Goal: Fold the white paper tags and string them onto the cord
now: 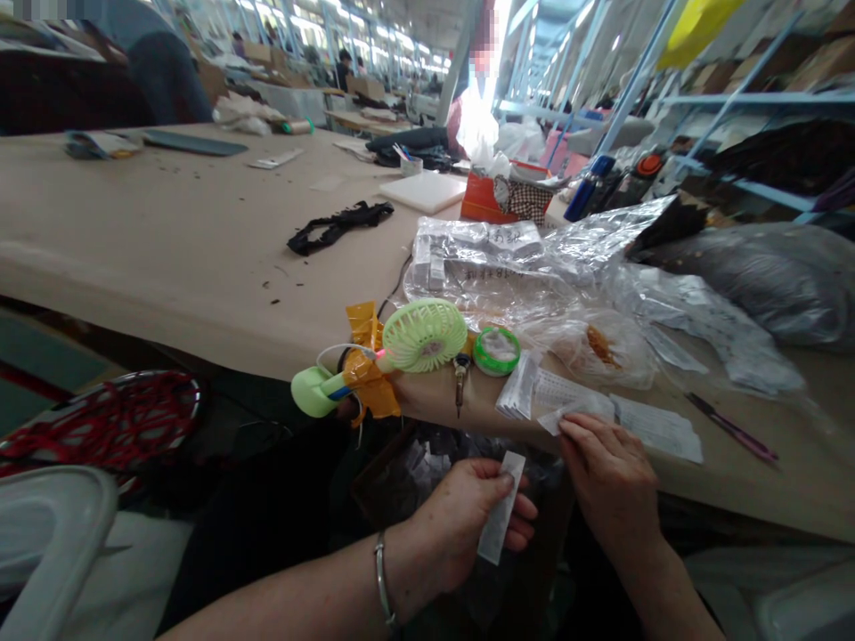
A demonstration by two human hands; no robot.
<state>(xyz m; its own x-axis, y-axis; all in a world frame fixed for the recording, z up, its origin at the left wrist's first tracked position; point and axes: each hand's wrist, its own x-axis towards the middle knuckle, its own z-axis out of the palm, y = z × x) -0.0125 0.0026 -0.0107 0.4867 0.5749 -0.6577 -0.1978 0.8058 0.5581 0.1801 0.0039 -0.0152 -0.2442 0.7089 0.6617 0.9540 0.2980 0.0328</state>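
Note:
My left hand (pixel 468 507), with a metal bangle on its wrist, is just in front of the table edge. Its thumb pins a narrow white label strip (pixel 496 525) against the fingers. At the table edge, my right hand (pixel 611 472) has its fingertips closed on a small whitish slip (pixel 551 420). Beneath and beside those fingers lie printed label sheets (pixel 658 427) and a small stack of folded labels (pixel 517 387). A soldering-iron-like tool (pixel 460 383) with a metal tip points over the edge, beside a round green tin (pixel 495 351).
A green handheld fan (pixel 425 335) is taped to the table edge. Clear plastic bags (pixel 494 267) cover the table's right side, with purple tweezers (pixel 731 429) in front. Farther back are a black fabric piece (pixel 340 226), a tissue box (pixel 491 196) and bottles (pixel 591 187). A person (pixel 160 62) stands far left.

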